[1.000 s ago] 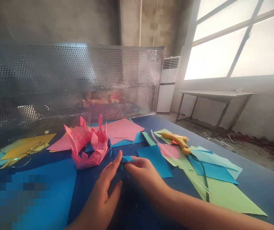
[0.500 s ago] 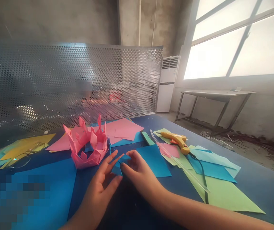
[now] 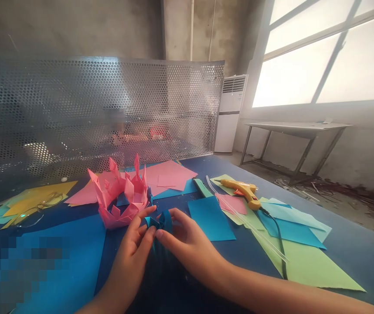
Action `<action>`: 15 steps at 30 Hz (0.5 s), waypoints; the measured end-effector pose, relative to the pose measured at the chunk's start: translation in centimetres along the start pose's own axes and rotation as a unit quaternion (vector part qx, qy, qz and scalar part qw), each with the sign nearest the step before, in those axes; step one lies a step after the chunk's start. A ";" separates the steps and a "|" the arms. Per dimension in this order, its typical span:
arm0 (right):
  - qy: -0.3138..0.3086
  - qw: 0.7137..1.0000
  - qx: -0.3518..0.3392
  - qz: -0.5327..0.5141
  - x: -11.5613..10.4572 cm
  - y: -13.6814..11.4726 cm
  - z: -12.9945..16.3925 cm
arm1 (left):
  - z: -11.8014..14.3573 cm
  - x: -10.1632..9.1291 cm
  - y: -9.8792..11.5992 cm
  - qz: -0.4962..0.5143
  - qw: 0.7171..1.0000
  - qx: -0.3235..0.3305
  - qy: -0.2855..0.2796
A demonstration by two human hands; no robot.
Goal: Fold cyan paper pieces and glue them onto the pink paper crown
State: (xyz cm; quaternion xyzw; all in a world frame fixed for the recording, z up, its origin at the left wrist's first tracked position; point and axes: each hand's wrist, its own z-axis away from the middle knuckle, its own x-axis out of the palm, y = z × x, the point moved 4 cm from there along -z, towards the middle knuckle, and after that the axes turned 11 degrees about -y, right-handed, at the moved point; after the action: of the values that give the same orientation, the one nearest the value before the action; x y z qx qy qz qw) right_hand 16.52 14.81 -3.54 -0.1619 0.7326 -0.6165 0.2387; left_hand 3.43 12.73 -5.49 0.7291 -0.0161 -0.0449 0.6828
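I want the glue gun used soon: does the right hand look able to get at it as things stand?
Probably yes: the glue gun lies uncovered on the paper to the right, nothing between. But the right hand is pinching the small blue paper piece.

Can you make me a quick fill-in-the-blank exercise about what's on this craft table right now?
1. Both the left hand and the right hand pinch a small folded paper piece coloured ____.
2. The spiky paper crown beside the hands is ____.
3. The yellow tool on the paper sheets at the right is a ____ gun.

Missing words: blue; pink; glue
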 end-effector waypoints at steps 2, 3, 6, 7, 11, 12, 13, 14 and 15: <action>0.002 1.000 0.007 0.006 -0.2 -0.2 0.0 | 0.1 -0.2 0.2 -0.027 0.999 -0.001 0.035; 0.005 1.000 0.008 0.010 -0.4 -0.4 0.0 | 0.2 -0.3 0.3 -0.041 0.998 -0.001 0.054; -0.001 1.000 -0.010 0.024 -0.7 -0.9 -0.2 | 0.5 -0.4 0.7 -0.078 0.992 0.021 0.095; -0.004 0.999 -0.021 0.030 -0.7 -1.0 -0.3 | 0.6 -0.5 0.7 -0.078 0.991 0.028 0.106; -0.017 0.996 -0.065 0.061 -0.6 -1.3 -0.4 | 0.9 -0.7 -0.3 -0.009 0.990 -0.024 0.136; -0.024 0.994 -0.077 0.068 -0.4 -1.4 -0.4 | 0.9 -0.8 -0.7 0.013 0.990 -0.039 0.135; -0.029 0.993 -0.091 0.074 -0.3 -1.4 -0.4 | 0.9 -0.7 -0.9 0.030 0.990 -0.045 0.131; -0.034 0.991 -0.104 0.080 -0.3 -1.5 -0.4 | 0.8 -0.7 -1.0 0.044 0.991 -0.041 0.122; -0.037 0.988 -0.120 0.087 -0.3 -1.5 -0.4 | 0.7 -0.7 -0.9 0.056 0.992 -0.031 0.111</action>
State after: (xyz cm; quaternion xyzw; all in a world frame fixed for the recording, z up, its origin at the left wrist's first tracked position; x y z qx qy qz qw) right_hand 16.50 14.99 -1.93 -0.1481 0.8029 -0.4950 0.2974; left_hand 2.65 12.13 -6.43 0.7059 0.0201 0.0744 0.7041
